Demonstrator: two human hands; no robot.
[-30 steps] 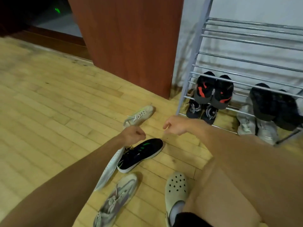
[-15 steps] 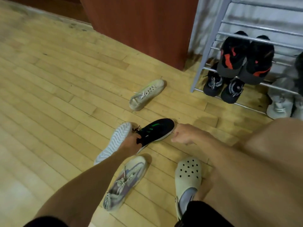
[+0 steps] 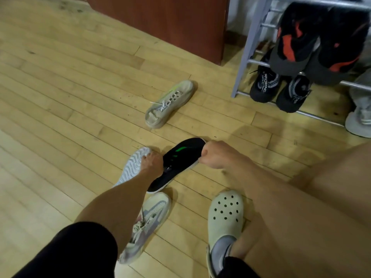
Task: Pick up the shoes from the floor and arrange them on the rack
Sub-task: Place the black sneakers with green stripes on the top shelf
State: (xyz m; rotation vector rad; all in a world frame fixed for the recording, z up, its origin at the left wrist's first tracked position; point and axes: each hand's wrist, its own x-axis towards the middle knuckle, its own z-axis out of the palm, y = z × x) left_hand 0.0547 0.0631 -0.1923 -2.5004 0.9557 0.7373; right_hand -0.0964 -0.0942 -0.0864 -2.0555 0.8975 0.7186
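A black sneaker with a green mark lies on the wooden floor. My right hand is closed around its toe. Just left of it a shoe lies on its side showing a white ribbed sole; my left hand grips its edge, fingers over the sole. A beige sneaker lies alone farther away. A pastel grey sneaker lies under my left forearm. The metal shoe rack stands at the upper right.
The rack holds black-and-red shoes on one shelf, black sneakers below, and grey shoes at the right edge. A brown wooden cabinet stands left of the rack. My foot wears a pale clog.
The view has tilted down and come closer. Both hands have dropped to the floor; the white-soled shoe came down with my left hand, and my right hand has closed on the black sneaker's toe.
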